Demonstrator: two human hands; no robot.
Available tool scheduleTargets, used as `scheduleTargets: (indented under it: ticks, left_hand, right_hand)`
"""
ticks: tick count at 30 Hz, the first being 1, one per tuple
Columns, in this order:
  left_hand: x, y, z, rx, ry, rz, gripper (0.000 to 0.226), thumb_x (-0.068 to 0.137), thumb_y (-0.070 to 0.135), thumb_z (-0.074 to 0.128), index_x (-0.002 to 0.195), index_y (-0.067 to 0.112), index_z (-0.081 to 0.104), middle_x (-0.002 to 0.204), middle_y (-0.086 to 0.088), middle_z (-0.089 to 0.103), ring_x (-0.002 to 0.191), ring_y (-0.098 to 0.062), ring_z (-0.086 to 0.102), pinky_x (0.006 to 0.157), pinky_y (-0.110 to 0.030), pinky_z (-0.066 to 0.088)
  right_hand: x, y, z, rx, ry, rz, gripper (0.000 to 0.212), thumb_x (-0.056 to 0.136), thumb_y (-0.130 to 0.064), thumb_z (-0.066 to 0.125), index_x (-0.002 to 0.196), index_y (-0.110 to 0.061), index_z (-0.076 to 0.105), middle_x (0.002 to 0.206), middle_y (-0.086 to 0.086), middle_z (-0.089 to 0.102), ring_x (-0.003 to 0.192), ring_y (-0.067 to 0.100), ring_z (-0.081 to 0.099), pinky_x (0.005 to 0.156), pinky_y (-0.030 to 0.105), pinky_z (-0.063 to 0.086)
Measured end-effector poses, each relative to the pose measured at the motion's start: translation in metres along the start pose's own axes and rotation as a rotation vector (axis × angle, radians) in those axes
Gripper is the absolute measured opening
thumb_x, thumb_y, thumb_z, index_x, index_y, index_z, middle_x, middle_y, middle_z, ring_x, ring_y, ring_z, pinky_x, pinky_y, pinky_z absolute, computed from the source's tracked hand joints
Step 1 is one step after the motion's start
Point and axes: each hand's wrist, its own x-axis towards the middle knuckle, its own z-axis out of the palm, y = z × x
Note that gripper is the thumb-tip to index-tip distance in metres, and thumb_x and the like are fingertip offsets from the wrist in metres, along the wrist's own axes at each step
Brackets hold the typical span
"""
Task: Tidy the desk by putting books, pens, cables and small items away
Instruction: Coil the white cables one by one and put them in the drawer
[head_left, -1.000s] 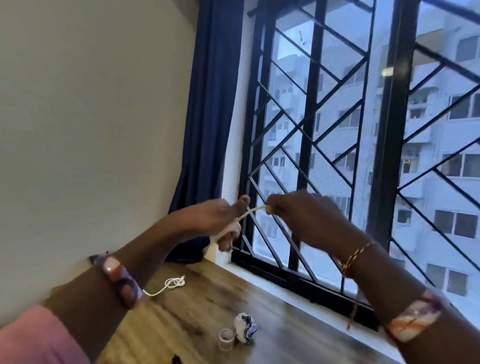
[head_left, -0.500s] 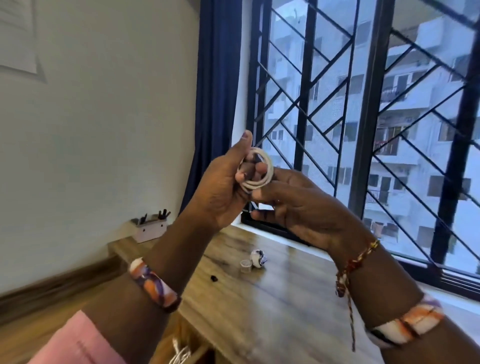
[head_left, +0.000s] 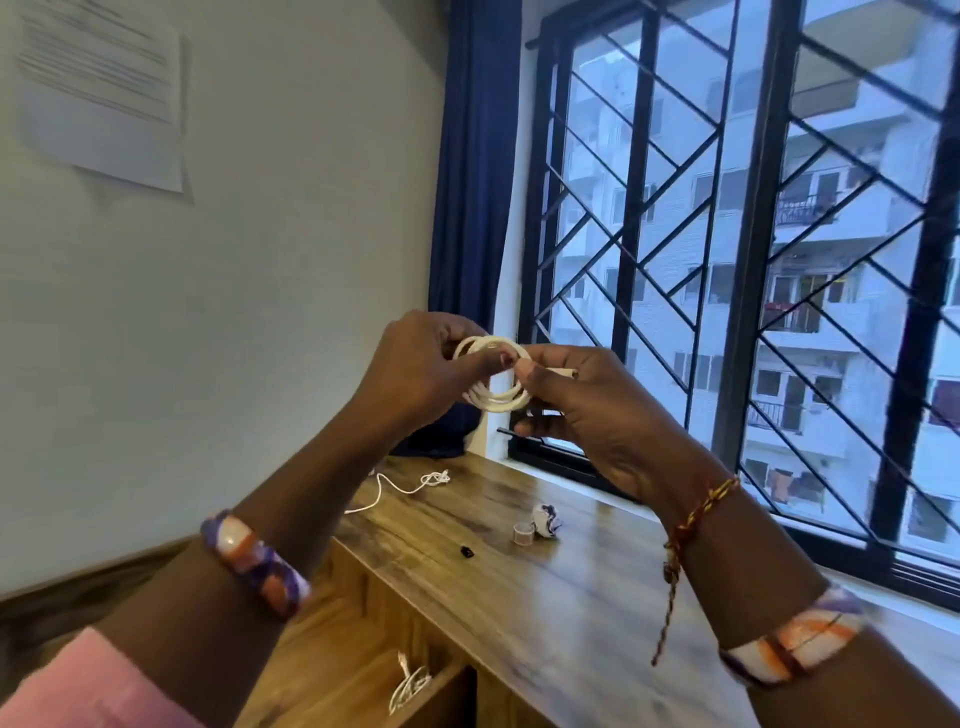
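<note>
A white cable coil (head_left: 493, 402), wound into a small ring of several loops, is held up in front of the window above the wooden desk (head_left: 545, 597). My left hand (head_left: 415, 374) grips the coil's left side, thumb laid across the loops. My right hand (head_left: 587, 410) pinches the right side of the coil, where the cable's end plug sticks out past its fingers. A second white cable (head_left: 410, 483) lies loose on the desk's far end near the wall.
A small clear cap (head_left: 523, 534), a crumpled white and blue item (head_left: 546, 519) and a tiny black piece (head_left: 467, 551) lie on the desk. An open drawer (head_left: 358, 691) below the desk edge holds a white cable bundle (head_left: 410, 687). Barred window to the right, blue curtain behind.
The cable went from being stretched between both hands to a wound coil. The hands have since dropped lower, and the right hand now pinches the coil's right side.
</note>
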Motion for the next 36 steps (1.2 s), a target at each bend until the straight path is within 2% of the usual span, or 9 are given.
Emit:
scheduleTargets:
  ticks: [3, 6, 12, 18, 21, 24, 27, 31, 36]
  left_hand:
    - [-0.005, -0.002, -0.012, 0.190, -0.042, 0.054, 0.032, 0.090, 0.012, 0.056, 0.121, 0.016, 0.059, 0.112, -0.002, 0.066, 0.087, -0.007, 0.056, 0.065, -0.003, 0.037]
    - [-0.013, -0.013, -0.034, 0.369, -0.080, 0.042, 0.033, 0.092, 0.007, 0.052, 0.124, 0.013, 0.055, 0.118, -0.008, 0.063, 0.094, -0.013, 0.054, 0.072, -0.014, 0.036]
    - [-0.035, -0.052, -0.082, 0.551, 0.043, -0.009, 0.028, 0.097, 0.026, 0.040, 0.119, 0.012, 0.051, 0.111, -0.006, 0.063, 0.079, -0.010, 0.048, 0.066, -0.022, 0.037]
    - [-0.044, -0.085, -0.124, 0.718, 0.114, -0.143, 0.019, 0.095, 0.032, 0.044, 0.099, 0.014, 0.048, 0.084, 0.002, 0.044, 0.064, -0.012, 0.042, 0.048, -0.018, 0.026]
    - [-0.044, -0.101, -0.141, 0.694, 0.132, -0.170, 0.020, 0.094, 0.033, 0.045, 0.100, 0.014, 0.048, 0.084, 0.001, 0.047, 0.063, -0.012, 0.042, 0.046, -0.017, 0.024]
    - [-0.043, -0.115, -0.151, 0.693, 0.104, -0.128, 0.027, 0.093, 0.035, 0.047, 0.110, 0.013, 0.049, 0.098, -0.003, 0.059, 0.069, -0.015, 0.046, 0.054, -0.018, 0.032]
    - [-0.044, -0.127, -0.154, 0.699, 0.036, -0.037, 0.031, 0.093, 0.035, 0.048, 0.116, 0.014, 0.044, 0.111, -0.003, 0.061, 0.084, -0.019, 0.059, 0.064, -0.021, 0.037]
    - [-0.047, -0.136, -0.152, 0.523, -0.080, 0.065, 0.035, 0.093, 0.035, 0.049, 0.120, 0.015, 0.042, 0.112, -0.004, 0.060, 0.090, -0.018, 0.059, 0.070, -0.022, 0.042]
    - [-0.028, -0.145, -0.177, 0.120, -0.456, 0.025, 0.023, 0.092, 0.017, 0.054, 0.113, 0.010, 0.049, 0.104, -0.009, 0.061, 0.082, -0.014, 0.054, 0.066, -0.023, 0.045]
  right_hand:
    - [0.004, -0.004, 0.013, 0.043, -0.032, 0.050, 0.019, 0.094, -0.012, 0.049, 0.103, -0.006, 0.066, 0.068, 0.000, 0.065, 0.053, 0.003, 0.059, 0.058, 0.020, 0.052]
    - [0.013, -0.004, 0.036, 0.173, -0.064, 0.108, 0.023, 0.093, -0.021, 0.052, 0.099, -0.004, 0.067, 0.076, 0.008, 0.068, 0.061, 0.010, 0.063, 0.057, 0.022, 0.054]
    - [0.031, 0.007, 0.124, 0.574, 0.201, 0.283, 0.020, 0.080, -0.030, 0.068, 0.074, -0.011, 0.063, 0.052, 0.000, 0.063, 0.043, 0.007, 0.055, 0.040, 0.017, 0.045]
    - [0.039, 0.001, 0.178, 0.567, 0.048, 0.265, 0.039, 0.089, -0.045, 0.049, 0.101, -0.014, 0.069, 0.090, 0.009, 0.069, 0.076, 0.016, 0.064, 0.057, 0.024, 0.054]
    - [0.043, 0.000, 0.197, 0.492, -0.058, 0.204, 0.042, 0.089, -0.046, 0.044, 0.110, -0.018, 0.067, 0.103, 0.008, 0.068, 0.091, 0.020, 0.065, 0.072, 0.034, 0.057]
    - [0.045, -0.002, 0.209, 0.481, -0.028, 0.217, 0.039, 0.074, -0.041, 0.057, 0.101, -0.016, 0.070, 0.100, 0.008, 0.070, 0.090, 0.020, 0.067, 0.079, 0.038, 0.056]
    - [0.044, 0.003, 0.218, 0.458, 0.030, 0.229, 0.036, 0.063, -0.029, 0.069, 0.095, -0.015, 0.071, 0.091, 0.006, 0.071, 0.079, 0.016, 0.067, 0.072, 0.033, 0.057]
    - [0.044, 0.012, 0.229, 0.417, 0.088, 0.276, 0.055, 0.052, -0.019, 0.075, 0.106, -0.013, 0.065, 0.080, 0.006, 0.070, 0.064, 0.013, 0.066, 0.058, 0.027, 0.055]
    - [0.051, 0.011, 0.231, 0.390, 0.029, 0.291, 0.059, 0.053, -0.011, 0.073, 0.110, -0.006, 0.061, 0.076, 0.008, 0.069, 0.063, 0.016, 0.067, 0.053, 0.026, 0.056]
